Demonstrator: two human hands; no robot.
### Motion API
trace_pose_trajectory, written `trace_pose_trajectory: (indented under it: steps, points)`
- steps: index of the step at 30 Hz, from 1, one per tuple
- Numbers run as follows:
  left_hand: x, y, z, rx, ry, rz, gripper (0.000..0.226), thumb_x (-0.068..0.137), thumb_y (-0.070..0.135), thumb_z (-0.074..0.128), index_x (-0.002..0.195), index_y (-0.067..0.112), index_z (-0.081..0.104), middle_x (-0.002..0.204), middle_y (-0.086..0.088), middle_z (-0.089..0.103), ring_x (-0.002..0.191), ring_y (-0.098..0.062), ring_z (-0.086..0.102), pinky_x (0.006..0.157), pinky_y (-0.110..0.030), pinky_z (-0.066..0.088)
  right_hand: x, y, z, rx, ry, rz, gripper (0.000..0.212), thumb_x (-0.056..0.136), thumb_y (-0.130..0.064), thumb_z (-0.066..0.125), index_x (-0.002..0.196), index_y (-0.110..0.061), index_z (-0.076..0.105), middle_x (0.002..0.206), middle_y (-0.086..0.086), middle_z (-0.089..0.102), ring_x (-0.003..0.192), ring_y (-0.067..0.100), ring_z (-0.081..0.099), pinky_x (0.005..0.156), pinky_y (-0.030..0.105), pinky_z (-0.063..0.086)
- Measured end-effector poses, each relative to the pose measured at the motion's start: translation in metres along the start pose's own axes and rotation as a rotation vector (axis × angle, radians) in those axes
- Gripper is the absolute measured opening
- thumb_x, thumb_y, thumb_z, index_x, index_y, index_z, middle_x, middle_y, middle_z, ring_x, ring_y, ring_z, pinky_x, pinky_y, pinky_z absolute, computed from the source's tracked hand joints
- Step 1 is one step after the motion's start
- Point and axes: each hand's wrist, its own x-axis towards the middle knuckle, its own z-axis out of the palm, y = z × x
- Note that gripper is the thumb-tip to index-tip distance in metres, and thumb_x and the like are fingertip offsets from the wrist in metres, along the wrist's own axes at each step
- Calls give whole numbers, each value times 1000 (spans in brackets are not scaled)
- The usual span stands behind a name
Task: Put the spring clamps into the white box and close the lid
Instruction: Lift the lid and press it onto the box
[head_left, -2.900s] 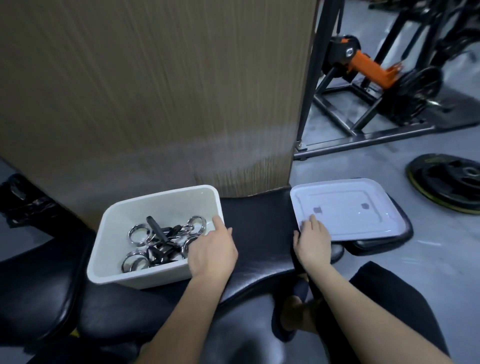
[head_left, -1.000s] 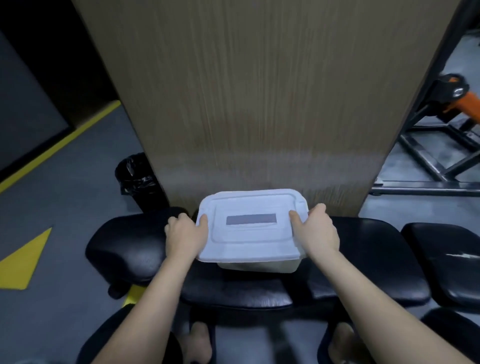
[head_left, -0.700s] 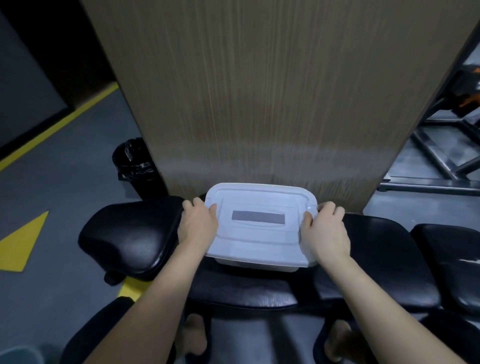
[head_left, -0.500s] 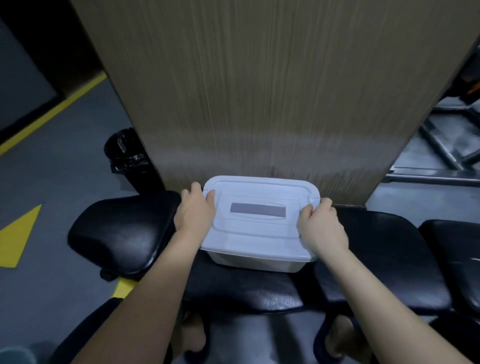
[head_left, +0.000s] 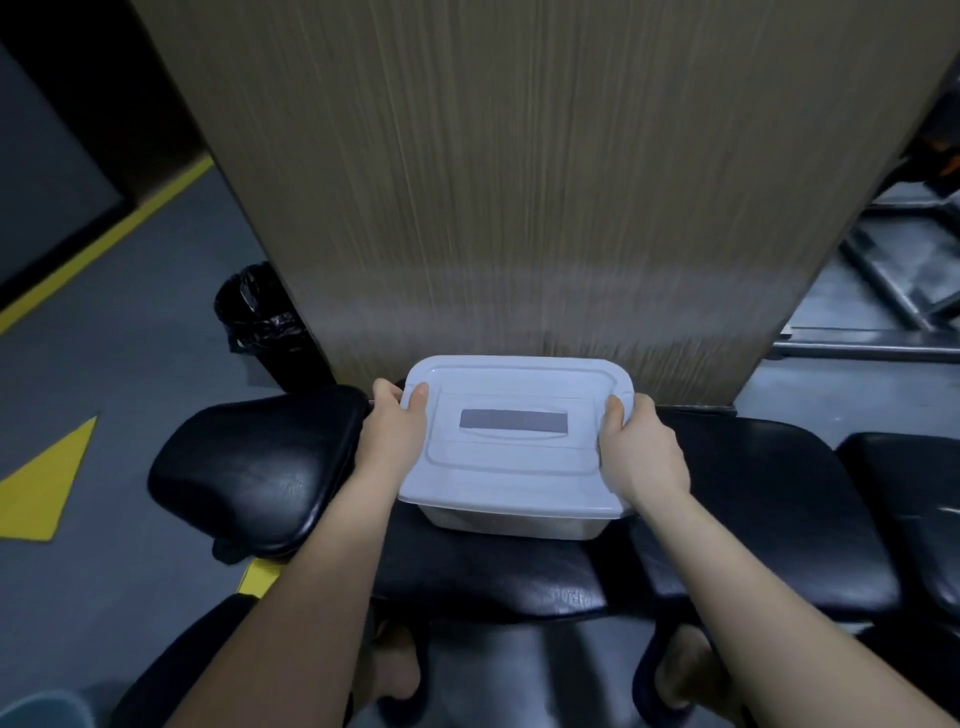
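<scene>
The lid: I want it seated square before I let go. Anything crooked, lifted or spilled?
Nothing stands out. The lid covers the white box evenly, with no visible gap along the near edge. The left hand and right hand grip its two ends. Nothing lies spilled on the black padded bench.

A black padded bench (head_left: 727, 519) runs across the lower middle, with a separate black pad (head_left: 249, 467) at its left end. Behind it rises a wood-grain panel (head_left: 519, 182). A black-bagged bin (head_left: 265, 322) stands by the panel's left edge on grey floor (head_left: 130, 364) with yellow markings (head_left: 41, 483). Metal frame bars (head_left: 883, 291) lie at right.
</scene>
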Motion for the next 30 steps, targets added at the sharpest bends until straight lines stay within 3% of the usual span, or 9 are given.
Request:
trace_pose_trajectory:
  steps: [5, 8, 10, 12, 14, 17, 19, 25, 30]
  points:
    - [-24, -2, -3, 103, 86, 35, 38, 97, 57, 35, 95, 19, 37, 88, -7, 62, 77, -31, 60, 66, -41, 49, -9, -1, -6, -52, 17, -39, 53, 101, -52, 23, 129, -14, 46, 113, 13, 63, 91, 35, 57, 75, 41, 44]
    - [-25, -1, -3, 195, 108, 49, 37, 99, 55, 33, 99, 17, 38, 94, -8, 63, 82, -33, 59, 64, -39, 44, -10, -6, -3, -154, 21, -77, 51, 103, -44, 22, 136, -9, 40, 133, 14, 50, 110, 36, 55, 78, 43, 42]
    - [-20, 0, 4, 313, 126, 62, 40, 100, 54, 30, 105, 15, 40, 105, -12, 61, 91, -36, 59, 66, -40, 43, -4, -11, -2, -313, -1, -111, 56, 104, -40, 23, 151, -10, 21, 150, 14, 32, 126, 36, 43, 91, 50, 44]
    - [-14, 4, 10, 455, 174, 89, 44, 102, 49, 32, 116, 10, 43, 120, -16, 54, 105, -37, 55, 70, -43, 43, 6, -17, -2, -489, 17, -227, 67, 102, -32, 29, 157, -16, -5, 164, 10, 4, 143, 38, 22, 108, 55, 32]
    - [-5, 1, 14, 581, 218, 203, 42, 102, 42, 37, 128, 10, 42, 131, -14, 45, 115, -34, 46, 78, -47, 46, 19, -13, 1, -549, 0, -453, 73, 97, -20, 34, 158, -18, -6, 167, 4, -8, 152, 36, 3, 120, 53, 15]
    - [16, -14, 17, 636, 159, 467, 48, 102, 23, 37, 149, 26, 33, 155, -4, 30, 138, -30, 31, 101, -50, 41, 38, 1, 7, -377, -102, -572, 63, 96, -14, 32, 157, -17, 17, 167, 2, 7, 153, 30, 7, 123, 48, 15]
    - [25, -21, 20, 612, 130, 614, 55, 97, 7, 39, 150, 21, 39, 160, -7, 30, 143, -31, 32, 107, -50, 40, 40, 9, 10, -318, -76, -577, 61, 95, -14, 32, 156, -15, 24, 166, 4, 15, 152, 30, 12, 122, 46, 19]
    - [22, -14, 11, 497, 27, 590, 46, 106, 29, 28, 150, 20, 37, 162, -3, 26, 143, -26, 34, 108, -43, 42, 26, -7, -7, -412, -50, -506, 58, 97, -18, 37, 155, -18, 28, 164, 2, 23, 150, 30, 20, 121, 52, 21]
    - [18, 30, -16, 676, -216, 396, 52, 103, 44, 31, 151, 23, 36, 162, -5, 26, 146, -30, 29, 110, -47, 38, 22, -67, -41, -611, -371, -362, 71, 101, -47, 24, 155, -1, 22, 164, 18, 18, 152, 32, 15, 124, 44, 10]
